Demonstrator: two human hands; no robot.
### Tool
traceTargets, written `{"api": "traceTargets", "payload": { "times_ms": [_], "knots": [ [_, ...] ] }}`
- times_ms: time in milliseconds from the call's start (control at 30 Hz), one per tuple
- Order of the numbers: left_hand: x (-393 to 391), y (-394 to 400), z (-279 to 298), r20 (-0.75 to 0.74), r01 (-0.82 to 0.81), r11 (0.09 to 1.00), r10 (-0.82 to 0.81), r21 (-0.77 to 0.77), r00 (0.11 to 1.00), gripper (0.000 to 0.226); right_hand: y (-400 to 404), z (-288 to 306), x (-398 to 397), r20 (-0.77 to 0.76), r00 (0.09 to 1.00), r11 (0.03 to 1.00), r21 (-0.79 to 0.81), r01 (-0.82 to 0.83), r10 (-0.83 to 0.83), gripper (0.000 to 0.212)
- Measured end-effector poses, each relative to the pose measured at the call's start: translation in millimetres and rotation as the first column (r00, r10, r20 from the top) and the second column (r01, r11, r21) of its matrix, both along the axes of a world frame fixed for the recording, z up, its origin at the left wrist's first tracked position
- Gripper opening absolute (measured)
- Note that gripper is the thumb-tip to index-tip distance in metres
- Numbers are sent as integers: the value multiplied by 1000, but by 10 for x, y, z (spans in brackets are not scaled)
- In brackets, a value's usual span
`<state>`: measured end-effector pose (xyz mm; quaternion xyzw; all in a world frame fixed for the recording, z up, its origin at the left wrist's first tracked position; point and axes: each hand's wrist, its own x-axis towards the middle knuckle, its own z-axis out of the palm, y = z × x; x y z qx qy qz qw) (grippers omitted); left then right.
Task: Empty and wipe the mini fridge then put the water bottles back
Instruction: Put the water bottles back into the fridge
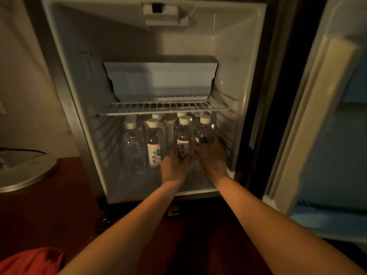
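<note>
Two hands reached into the mini fridge [248, 80], below its wire shelf [164, 108]: left hand [172, 165] wrapped around one upright water bottle [183, 139], right hand [213, 155] around its neighbour [204, 133] by the right wall, both bottles' long axes vertical at the floor's front-right corner.

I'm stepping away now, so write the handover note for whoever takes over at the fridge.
Left hand: grip closed on a labelled water bottle on the fridge floor.
Right hand: grip closed on the rightmost front bottle.
Mini fridge: door open, wire shelf bare, bottles standing in rows under it; two more front bottles stand to the left.
A red cloth lies at the lower left.
Whether the bottles are coming out or going back, and whether wiping is done, cannot be told from this view. Check before continuing.
</note>
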<state>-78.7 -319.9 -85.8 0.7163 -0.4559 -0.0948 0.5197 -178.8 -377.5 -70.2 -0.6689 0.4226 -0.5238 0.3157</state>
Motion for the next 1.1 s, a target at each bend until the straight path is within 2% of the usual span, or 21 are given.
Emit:
{"api": "traceTargets", "payload": {
  "times_ms": [100, 167, 233, 333, 433, 567, 867, 1100],
  "knots": [
    [-70, 214, 95, -7, 22, 999, -21, 31, 1000, 41, 216, 66, -72, -98, 992, 997, -13, 78, -79, 53],
    [-124, 382, 171, -3, 55, 998, -55, 32, 998, 37, 366, 120, -146, -155, 981, 989, 79, 128, -115, 40],
    [-179, 565, 256, 21, 63, 998, -63, 30, 998, 36, 523, 153, -225, -137, 987, 990, 104, 100, -85, 32],
    [-257, 837, 371, 81, 59, 998, -60, 22, 995, 33, 798, 210, -370, -82, 997, 1000, 26, 6, -4, 44],
    [-362, 1116, 436, 145, 73, 997, -73, 5, 987, 35, 1091, 307, -560, -119, 993, 1000, -26, -2, -1, 53],
    [-536, 1455, 500, 177, 117, 993, -115, 1, 977, 53, 1390, 366, -820, -188, 982, 998, -68, 12, -25, 53],
    [-1039, 1954, 370, 217, 203, 979, -197, -6, 956, 51, 1868, 197, -1476, -303, 947, 988, -143, 63, -104, 52],
    [-1544, 2016, 343, 327, 281, 957, -287, 66, 900, 44, 1930, 120, -2124, -355, 911, 968, -202, 147, -212, 44]
  ]
}}
